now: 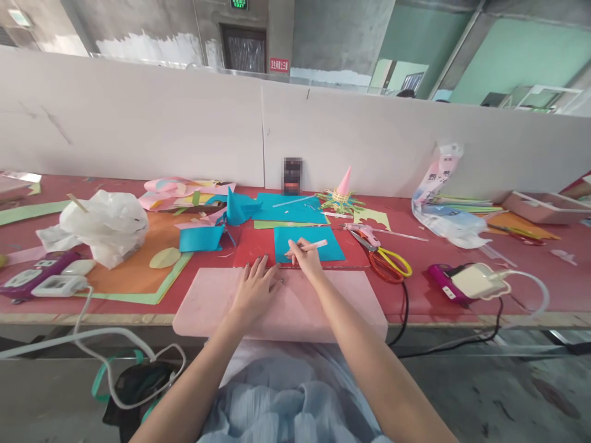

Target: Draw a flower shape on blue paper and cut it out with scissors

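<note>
Fingers, right hand: closed in a writing pinch on one pale pen; whether its tip makes contact cannot be determined.
Fingers, left hand: slightly spread, laid flat, gripping nothing; tips at the near edge of one red sheet, just left of the small blue sheet.
Small blue sheet: one, lying on the red sheet, beneath the pen.
Pink board: one, nearer the person than the small blue sheet.
Large blue sheet: one, behind the small one.
Pink cone: one, behind the small blue sheet, rightward.
Glue gun: one, right of it.
Scissors: one pair, also right.
Purple power strips: two on the surface, one well left, one well right.
</note>
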The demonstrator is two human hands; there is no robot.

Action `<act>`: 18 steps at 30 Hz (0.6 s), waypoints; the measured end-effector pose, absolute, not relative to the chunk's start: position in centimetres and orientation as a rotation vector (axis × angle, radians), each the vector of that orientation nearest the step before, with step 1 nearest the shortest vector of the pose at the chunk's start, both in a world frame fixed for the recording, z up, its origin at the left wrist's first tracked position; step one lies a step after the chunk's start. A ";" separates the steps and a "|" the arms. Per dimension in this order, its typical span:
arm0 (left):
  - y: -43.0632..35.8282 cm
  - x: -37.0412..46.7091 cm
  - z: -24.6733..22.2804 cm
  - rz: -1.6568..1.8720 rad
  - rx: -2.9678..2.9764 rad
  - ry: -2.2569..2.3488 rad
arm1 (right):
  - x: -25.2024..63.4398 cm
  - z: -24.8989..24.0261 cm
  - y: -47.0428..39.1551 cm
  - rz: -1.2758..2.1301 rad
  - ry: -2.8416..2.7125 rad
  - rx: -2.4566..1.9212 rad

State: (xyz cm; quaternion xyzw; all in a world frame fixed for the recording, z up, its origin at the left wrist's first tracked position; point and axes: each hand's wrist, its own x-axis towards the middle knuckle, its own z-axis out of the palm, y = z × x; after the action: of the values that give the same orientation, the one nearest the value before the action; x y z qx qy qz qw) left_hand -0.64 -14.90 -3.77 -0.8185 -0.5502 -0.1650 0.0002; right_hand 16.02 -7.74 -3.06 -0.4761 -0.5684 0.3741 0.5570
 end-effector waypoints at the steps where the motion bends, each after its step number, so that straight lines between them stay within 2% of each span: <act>1: -14.9 -0.7 -3.8 -0.523 -2.570 -1.725 | 16.1 -3.0 -7.9 0.882 -1.331 -1.122; 18: -14.7 -0.9 -4.1 -0.499 -2.566 -1.698 | 16.3 -2.5 -8.6 0.928 -1.396 -1.179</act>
State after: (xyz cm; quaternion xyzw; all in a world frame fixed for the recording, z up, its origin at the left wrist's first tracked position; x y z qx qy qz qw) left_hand -0.89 -14.72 -4.06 -0.8231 -0.5448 -0.1601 0.0123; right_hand 16.31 -8.55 -2.54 -0.4916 -0.5822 0.3870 0.5193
